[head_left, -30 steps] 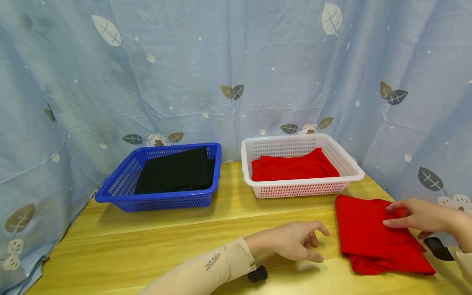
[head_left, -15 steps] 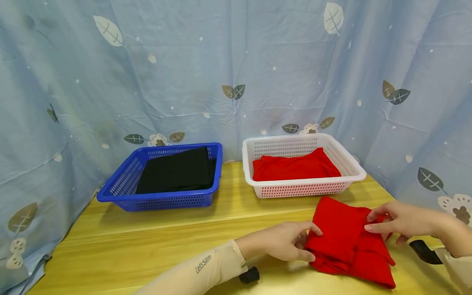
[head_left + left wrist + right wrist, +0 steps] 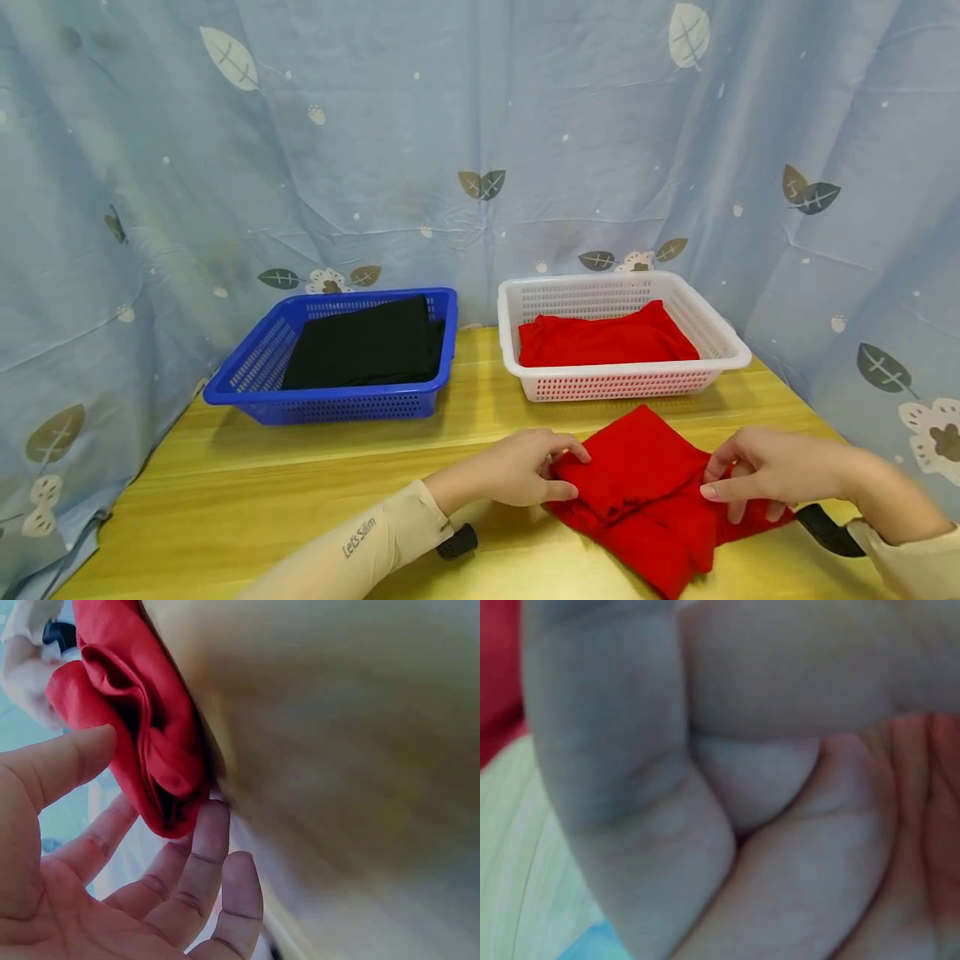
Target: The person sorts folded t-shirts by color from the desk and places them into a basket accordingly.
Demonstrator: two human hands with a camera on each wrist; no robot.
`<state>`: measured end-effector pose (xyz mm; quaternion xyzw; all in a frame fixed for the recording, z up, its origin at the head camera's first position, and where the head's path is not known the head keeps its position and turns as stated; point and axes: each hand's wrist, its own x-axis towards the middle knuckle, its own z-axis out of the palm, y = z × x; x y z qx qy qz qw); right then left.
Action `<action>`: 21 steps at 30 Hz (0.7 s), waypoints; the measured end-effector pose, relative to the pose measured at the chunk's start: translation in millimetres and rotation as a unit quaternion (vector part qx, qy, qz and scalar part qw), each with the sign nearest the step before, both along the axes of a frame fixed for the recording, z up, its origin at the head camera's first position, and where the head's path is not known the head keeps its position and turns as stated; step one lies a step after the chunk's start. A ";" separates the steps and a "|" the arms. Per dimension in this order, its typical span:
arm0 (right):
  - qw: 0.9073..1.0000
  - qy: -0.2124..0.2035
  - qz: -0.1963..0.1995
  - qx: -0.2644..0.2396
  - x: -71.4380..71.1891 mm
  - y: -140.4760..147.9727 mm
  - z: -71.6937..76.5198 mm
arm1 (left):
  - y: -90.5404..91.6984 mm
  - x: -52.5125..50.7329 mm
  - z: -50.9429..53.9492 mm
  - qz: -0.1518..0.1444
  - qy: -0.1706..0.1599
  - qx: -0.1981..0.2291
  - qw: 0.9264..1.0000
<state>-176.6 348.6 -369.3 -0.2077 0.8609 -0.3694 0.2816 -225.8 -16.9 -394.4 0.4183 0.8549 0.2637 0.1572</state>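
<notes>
A folded red garment (image 3: pixel 637 475) lies turned at an angle on the table, its layers partly spread toward the near side. At its left edge, my left hand (image 3: pixel 517 467) holds the cloth between thumb and fingers; in the left wrist view the thumb lies on one side of the folded layers (image 3: pixel 150 735) and fingers reach behind and under them. My right hand (image 3: pixel 780 471) pinches the garment's right part with thumb and forefinger. Close up in the right wrist view, curled fingers (image 3: pixel 622 750) fill most of the picture, and only a strip of red cloth shows.
Behind the garment stands a white perforated basket (image 3: pixel 633 369) with red cloth (image 3: pixel 607 337) in it. A blue basket (image 3: pixel 330 408) at the back left holds folded black cloth (image 3: pixel 360 346). A patterned blue curtain (image 3: pixel 420 125) hangs behind the wooden table (image 3: pixel 300 492).
The red garment has slid left and turned so that a corner points away from me. Both hands have moved left; the left one, apart from the garment at first, now holds its edge.
</notes>
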 end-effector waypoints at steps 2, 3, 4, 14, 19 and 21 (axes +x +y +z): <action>1.000 -0.003 0.012 -0.004 1.6 -10.7 -0.6 | -9.2 -4.2 0.2 0.007 0.014 0.000 1.000; 1.000 -0.004 0.019 -0.008 2.4 -16.0 -0.7 | -14.0 -5.8 0.8 0.012 0.014 0.000 1.000; 1.000 -0.004 0.026 -0.011 3.4 -21.5 -0.7 | -18.8 -7.2 1.2 0.019 0.013 -0.002 1.000; 0.996 0.022 0.089 0.007 16.1 -76.3 4.7 | -57.8 -14.6 5.7 0.067 0.018 -0.003 0.998; 0.992 0.056 0.109 0.042 21.0 -95.8 4.6 | -74.3 -15.8 7.0 0.073 0.023 -0.012 0.997; 0.991 0.061 0.110 0.049 23.1 -102.3 4.0 | -79.7 -16.5 6.3 0.074 0.027 -0.014 0.997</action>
